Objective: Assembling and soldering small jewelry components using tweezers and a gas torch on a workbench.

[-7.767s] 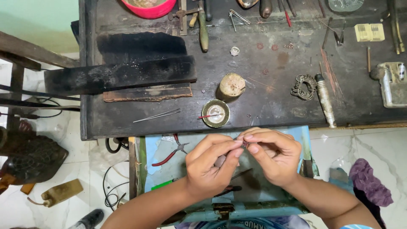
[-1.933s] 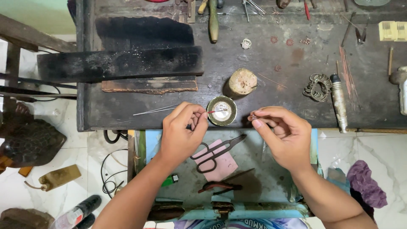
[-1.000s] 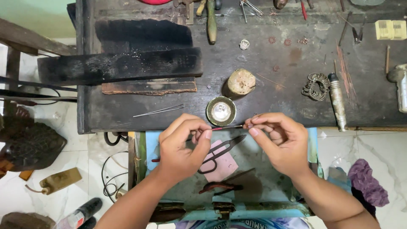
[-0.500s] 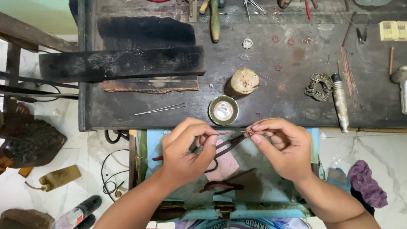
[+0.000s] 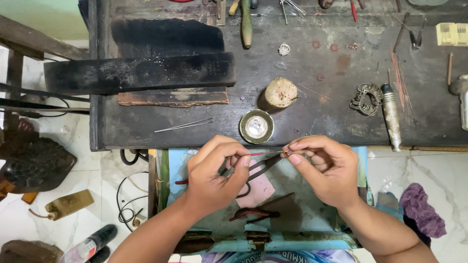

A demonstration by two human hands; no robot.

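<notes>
**A:** What is the biggest thing you see from the head camera?

**B:** I see a dark, scarred workbench [image 5: 312, 117] filling the upper part of the view. I will place everything against it. A blue drawer tray [image 5: 302, 234] juts out below its front edge.

**A:** Any packages or labels?

**B:** A pale yellow, ridged, box-like piece [image 5: 453, 34] sits at the bench's far right corner. On the floor to the bench's left, a dark bottle with a light label [image 5: 90, 243] lies on its side. A small round tin with a pale lid [image 5: 256, 126] rests at the bench's front edge.

**A:** And the hands?

**B:** Both hover over the tray, just below the bench's front edge. My left hand [image 5: 214, 178] has its fingers pressed together on a thin red-tipped tool [image 5: 258, 154]. My right hand [image 5: 324, 170] pinches a tiny reddish bead-like piece [image 5: 288, 152] between thumb and forefinger. The tool's point meets that piece; it is too small to describe further.
</notes>
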